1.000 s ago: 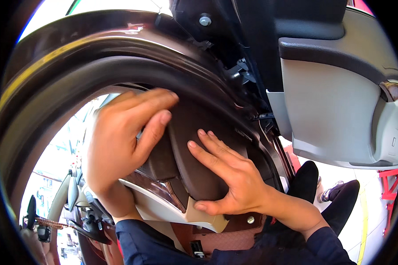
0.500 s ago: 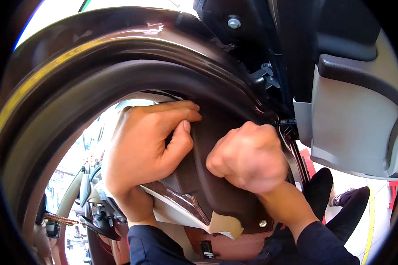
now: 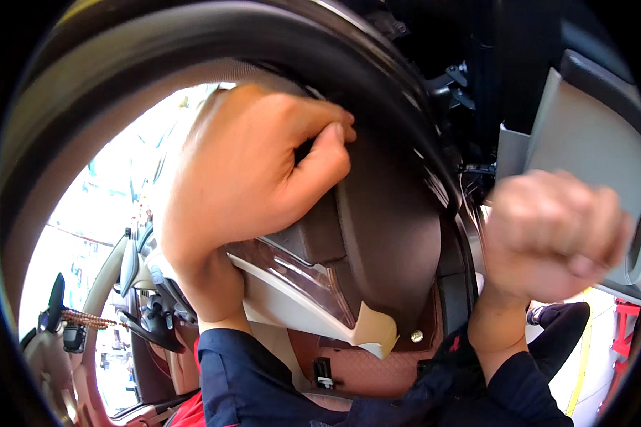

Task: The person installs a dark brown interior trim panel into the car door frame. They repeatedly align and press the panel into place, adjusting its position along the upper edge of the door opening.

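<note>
The biggest thing is the dark door frame [image 3: 192, 43], a thick curved band w/ a rubber seal that arcs from the left edge over the top and down to the right. Inside this arc sits the dark brown trim panel [image 3: 392, 235], a rounded plastic cover at the end of the dashboard, approx. in the middle of the view; below it run a glossy wood-look strip [image 3: 292, 274] and a cream lower part w/ a beige corner [image 3: 374, 327]. On the right is a grey door panel [image 3: 584, 149], apart from the brown panel. The left hand [image 3: 253, 167] lies on the upper left part of the trim panel; its grip is clenched on the panel's top edge, fingers curled over the rim and thumb pressed on the face. The right hand [image 3: 552, 235] is closed to a fist, holding nothing, and it is in the air to the right of the panel, not touching it; it looks blurred, so I cannot tell its exact pose. Both forearms come from dark blue sleeves [image 3: 263, 377] at the bottom. Lower left, the steering wheel [image 3: 132, 285] is seen, small. Smallest: a round silver fastener [image 3: 417, 336] just under the panel.
</note>
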The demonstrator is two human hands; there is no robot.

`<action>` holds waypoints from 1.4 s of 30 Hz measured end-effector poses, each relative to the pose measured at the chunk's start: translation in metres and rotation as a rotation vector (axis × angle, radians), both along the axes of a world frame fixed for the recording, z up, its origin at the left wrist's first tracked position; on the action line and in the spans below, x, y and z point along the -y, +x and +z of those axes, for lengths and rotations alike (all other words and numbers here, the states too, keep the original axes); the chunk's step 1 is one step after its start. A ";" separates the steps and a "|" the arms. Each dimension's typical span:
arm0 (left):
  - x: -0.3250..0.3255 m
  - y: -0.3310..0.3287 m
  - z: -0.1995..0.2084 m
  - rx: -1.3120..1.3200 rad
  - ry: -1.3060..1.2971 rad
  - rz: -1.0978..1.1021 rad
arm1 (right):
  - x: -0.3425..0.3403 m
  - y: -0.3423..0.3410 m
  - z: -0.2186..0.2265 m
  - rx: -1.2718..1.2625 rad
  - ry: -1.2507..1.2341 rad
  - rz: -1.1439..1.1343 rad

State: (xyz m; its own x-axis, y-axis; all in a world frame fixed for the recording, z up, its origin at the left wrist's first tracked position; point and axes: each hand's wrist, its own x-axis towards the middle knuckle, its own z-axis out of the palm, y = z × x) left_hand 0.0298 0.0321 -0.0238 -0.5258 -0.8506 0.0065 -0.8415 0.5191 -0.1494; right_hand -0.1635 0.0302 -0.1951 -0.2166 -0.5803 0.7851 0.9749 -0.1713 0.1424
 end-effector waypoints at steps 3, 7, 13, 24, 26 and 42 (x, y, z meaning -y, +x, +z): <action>-0.002 -0.005 -0.001 0.029 -0.069 0.007 | 0.005 0.032 -0.056 0.286 -0.081 0.064; -0.005 -0.015 -0.008 0.126 0.070 -0.313 | -0.013 0.060 -0.056 -0.027 0.147 0.272; 0.001 0.002 -0.011 0.285 0.218 -0.614 | -0.016 0.024 -0.068 -0.369 0.325 0.034; -0.008 -0.009 -0.006 0.283 0.132 -0.812 | -0.066 0.053 -0.129 -0.213 0.601 0.222; -0.007 -0.010 -0.007 0.241 0.154 -0.727 | -0.050 0.039 -0.138 -0.475 0.628 -0.008; -0.022 -0.019 -0.018 0.091 0.222 -0.397 | -0.043 0.013 -0.229 -1.111 0.600 -0.781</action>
State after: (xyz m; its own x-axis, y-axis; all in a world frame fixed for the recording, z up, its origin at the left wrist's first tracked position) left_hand 0.0108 0.0542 -0.0415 -0.8011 -0.5590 -0.2141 -0.5598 0.8262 -0.0626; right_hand -0.1502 0.0734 -0.4244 -0.0825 -0.8920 0.4444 0.1708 -0.4519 -0.8755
